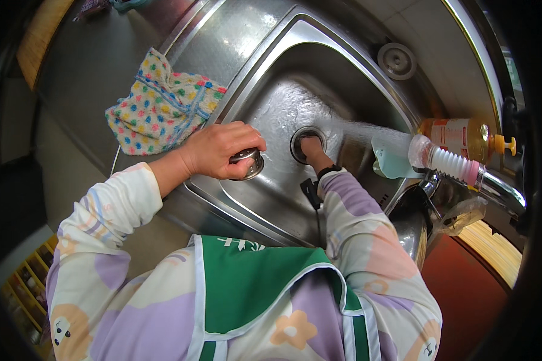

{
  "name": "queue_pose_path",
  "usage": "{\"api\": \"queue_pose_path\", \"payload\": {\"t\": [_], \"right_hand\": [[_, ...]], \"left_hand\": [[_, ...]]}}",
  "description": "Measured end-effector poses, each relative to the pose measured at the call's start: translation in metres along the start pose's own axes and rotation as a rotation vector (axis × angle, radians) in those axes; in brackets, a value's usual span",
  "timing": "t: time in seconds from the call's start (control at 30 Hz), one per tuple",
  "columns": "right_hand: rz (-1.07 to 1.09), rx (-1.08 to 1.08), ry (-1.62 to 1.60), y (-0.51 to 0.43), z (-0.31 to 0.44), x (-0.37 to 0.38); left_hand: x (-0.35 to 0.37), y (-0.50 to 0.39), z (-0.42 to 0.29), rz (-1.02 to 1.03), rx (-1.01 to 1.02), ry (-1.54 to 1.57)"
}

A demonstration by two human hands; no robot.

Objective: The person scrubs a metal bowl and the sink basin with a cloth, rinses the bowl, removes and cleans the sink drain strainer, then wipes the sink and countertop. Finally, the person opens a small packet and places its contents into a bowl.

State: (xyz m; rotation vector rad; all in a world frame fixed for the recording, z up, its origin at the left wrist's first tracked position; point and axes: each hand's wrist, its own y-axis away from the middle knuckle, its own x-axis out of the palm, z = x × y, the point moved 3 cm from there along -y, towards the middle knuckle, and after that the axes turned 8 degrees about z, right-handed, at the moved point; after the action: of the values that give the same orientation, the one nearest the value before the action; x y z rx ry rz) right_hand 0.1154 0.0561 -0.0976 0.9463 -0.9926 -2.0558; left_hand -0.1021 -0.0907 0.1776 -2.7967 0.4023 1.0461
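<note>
My left hand grips a perforated metal sink strainer basket above the left rim of the stainless steel sink. Deep in the round drain opening are the fingers of my right hand, hidden from sight, so whether they hold anything does not show. Water streams from the faucet's white ribbed extension spout across to the basin floor around the drain. A dark band circles my right wrist, and a black object hangs beside it.
A polka-dot cloth lies on the steel counter left of the sink. A round metal drain cover rests behind the basin. To the right stand a pump bottle of yellow liquid and a pale green holder.
</note>
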Motion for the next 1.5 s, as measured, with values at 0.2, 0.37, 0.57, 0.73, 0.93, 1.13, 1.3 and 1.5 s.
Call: {"api": "queue_pose_path", "payload": {"t": [0.2, 0.37, 0.57, 0.73, 0.93, 1.13, 1.3, 1.5], "right_hand": [[0.053, -0.269, 0.159, -0.017, -0.013, 0.007], [0.123, -0.676, 0.991, 0.023, 0.012, -0.010], [0.180, -0.543, 1.221, 0.017, 0.026, -0.002], [0.026, -0.085, 0.129, -0.011, 0.003, -0.009], [-0.100, -0.098, -0.321, -0.014, -0.014, 0.000], [0.080, -0.500, 0.848, 0.016, 0.006, -0.003], [0.092, -0.565, 0.784, 0.047, 0.014, -0.018], [-0.235, -0.354, 0.027, 0.034, 0.015, -0.007]], "left_hand": [[0.000, 0.001, 0.001, -0.044, 0.025, 0.023], [-0.001, 0.000, -0.001, -0.013, -0.019, 0.022], [-0.002, -0.001, -0.003, -0.029, 0.001, 0.012], [-0.001, 0.001, 0.000, -0.035, -0.002, 0.031], [-0.002, 0.000, -0.001, -0.087, 0.032, 0.009], [0.000, 0.000, 0.000, -0.030, -0.001, 0.023], [0.000, 0.001, 0.000, -0.036, 0.011, 0.028], [-0.001, 0.000, 0.001, -0.050, 0.013, 0.038]]}}
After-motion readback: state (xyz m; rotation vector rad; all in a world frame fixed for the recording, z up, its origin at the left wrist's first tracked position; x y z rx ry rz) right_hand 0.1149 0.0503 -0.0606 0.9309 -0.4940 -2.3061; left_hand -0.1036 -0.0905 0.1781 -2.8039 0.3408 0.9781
